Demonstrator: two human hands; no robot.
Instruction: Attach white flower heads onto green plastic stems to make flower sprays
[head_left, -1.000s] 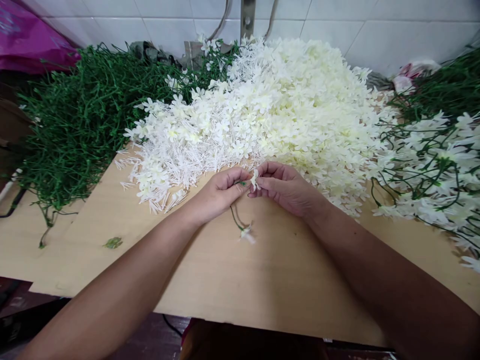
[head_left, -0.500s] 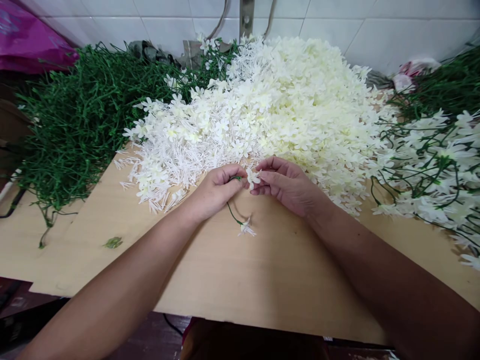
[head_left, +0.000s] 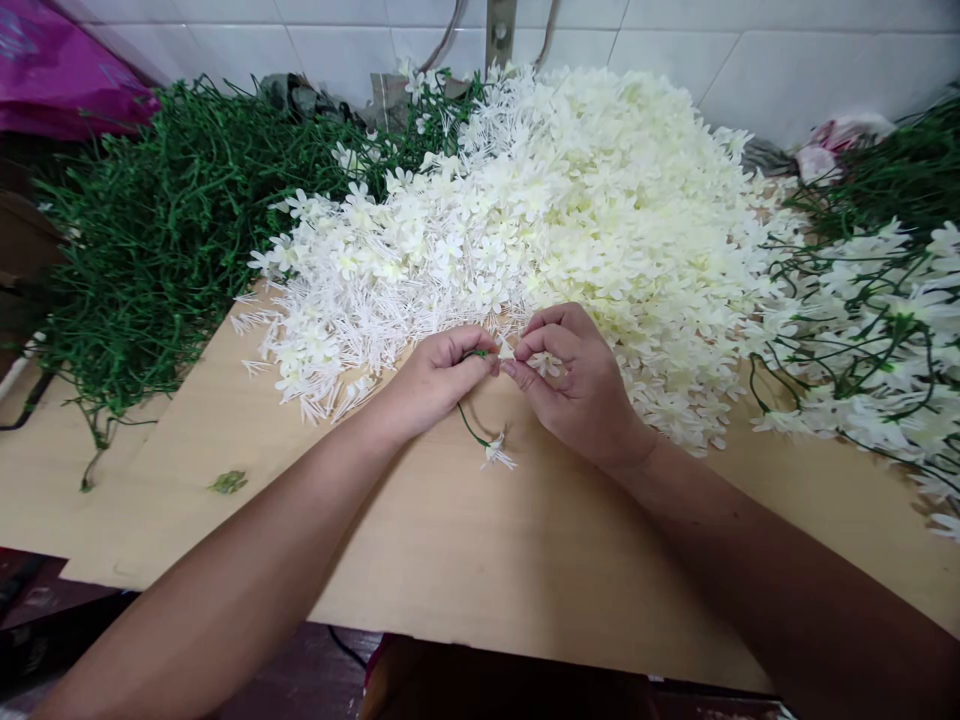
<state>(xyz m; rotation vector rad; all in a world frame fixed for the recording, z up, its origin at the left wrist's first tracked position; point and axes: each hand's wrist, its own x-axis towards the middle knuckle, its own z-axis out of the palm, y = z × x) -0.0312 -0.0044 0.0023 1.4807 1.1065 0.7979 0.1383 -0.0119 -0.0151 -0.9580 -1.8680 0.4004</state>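
My left hand (head_left: 448, 375) pinches a green stem (head_left: 471, 430) between thumb and forefinger. The stem curves down over the board and ends in a white flower (head_left: 496, 452). Close against its fingertips, my right hand (head_left: 574, 375) is closed in a pinch at a small white blossom (head_left: 506, 349), partly hidden by the fingers. Just beyond both hands lies a large heap of white and pale yellow blossoms (head_left: 615, 200), with thin white pieces (head_left: 375, 330) along its left front.
Green stems (head_left: 157, 230) are piled at the left beside a purple bag (head_left: 60, 75). White flowers on green stems (head_left: 877, 340) lie at the right. A small green scrap (head_left: 228, 482) rests on the wooden board (head_left: 450, 560). White tiles stand behind.
My right hand has turned and its fingers have curled into a pinch at the blossom. My left hand has barely moved. The view has shifted slightly.
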